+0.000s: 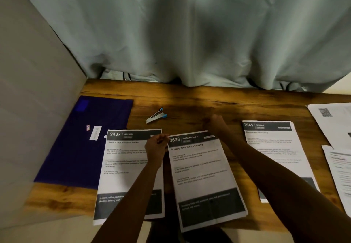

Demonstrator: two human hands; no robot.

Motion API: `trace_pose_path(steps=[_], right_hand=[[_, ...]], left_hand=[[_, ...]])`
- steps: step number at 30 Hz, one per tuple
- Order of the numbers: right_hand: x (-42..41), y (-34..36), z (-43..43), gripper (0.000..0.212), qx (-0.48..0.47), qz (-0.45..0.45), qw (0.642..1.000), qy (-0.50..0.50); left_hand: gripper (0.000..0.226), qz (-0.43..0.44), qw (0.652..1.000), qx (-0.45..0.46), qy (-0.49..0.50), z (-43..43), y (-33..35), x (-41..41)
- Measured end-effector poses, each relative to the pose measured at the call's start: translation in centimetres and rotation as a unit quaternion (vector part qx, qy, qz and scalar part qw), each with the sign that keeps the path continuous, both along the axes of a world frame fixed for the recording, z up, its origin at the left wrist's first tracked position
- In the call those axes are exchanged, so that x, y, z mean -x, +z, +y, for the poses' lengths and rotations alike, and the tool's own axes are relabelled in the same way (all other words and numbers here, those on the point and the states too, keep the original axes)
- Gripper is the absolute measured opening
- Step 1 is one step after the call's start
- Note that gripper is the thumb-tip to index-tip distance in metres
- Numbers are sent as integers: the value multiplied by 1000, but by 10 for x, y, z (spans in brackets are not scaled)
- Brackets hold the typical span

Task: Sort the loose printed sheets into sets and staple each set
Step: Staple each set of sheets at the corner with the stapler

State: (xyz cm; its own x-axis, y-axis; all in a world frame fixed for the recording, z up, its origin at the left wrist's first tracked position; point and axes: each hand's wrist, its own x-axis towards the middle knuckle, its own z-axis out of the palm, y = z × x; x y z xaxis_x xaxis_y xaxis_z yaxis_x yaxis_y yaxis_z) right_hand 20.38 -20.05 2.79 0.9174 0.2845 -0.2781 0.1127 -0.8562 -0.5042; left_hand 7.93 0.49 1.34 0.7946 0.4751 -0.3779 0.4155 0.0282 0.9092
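Three sets of printed sheets lie on the wooden table [190,98]: set 2437 [121,170] at left, set 3638 [201,174] in the middle, set 2641 [275,148] at right. My left hand [156,146] pinches the top left corner of set 3638. My right hand [215,124] rests at that set's top right corner, fingers curled; what it grips is unclear. A small blue and silver stapler [156,115] lies on the table beyond the sheets, apart from both hands.
A dark purple folder [85,144] lies at the left beside a grey wall panel [28,110]. More loose printed sheets [336,148] lie at the far right edge. A pale curtain [190,34] hangs along the table's back edge.
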Motion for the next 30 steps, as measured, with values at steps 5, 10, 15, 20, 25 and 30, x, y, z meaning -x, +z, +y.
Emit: trace_pose_path(steps=[5, 10, 15, 20, 25, 30], right_hand=[[-15, 10, 72, 52, -4, 2, 995, 100], [-24, 9, 133, 63, 55, -42, 966, 249], [-23, 0, 155, 63, 161, -51, 933, 318], [-21, -1, 149, 44, 190, -97, 934, 285], [-20, -3, 116, 43, 230, -120, 938, 230], [-11, 0, 63, 39, -68, -10, 998, 11]], left_hand=[[8, 16, 1000, 16, -4, 4, -11, -4], [11, 27, 999, 25, -3, 5, -13, -9], [12, 20, 999, 44, -10, 8, -11, -8], [14, 18, 998, 52, -12, 7, -7, -8], [13, 24, 998, 61, -6, 4, -3, -11], [10, 3, 997, 77, -20, 3, 3, -12]])
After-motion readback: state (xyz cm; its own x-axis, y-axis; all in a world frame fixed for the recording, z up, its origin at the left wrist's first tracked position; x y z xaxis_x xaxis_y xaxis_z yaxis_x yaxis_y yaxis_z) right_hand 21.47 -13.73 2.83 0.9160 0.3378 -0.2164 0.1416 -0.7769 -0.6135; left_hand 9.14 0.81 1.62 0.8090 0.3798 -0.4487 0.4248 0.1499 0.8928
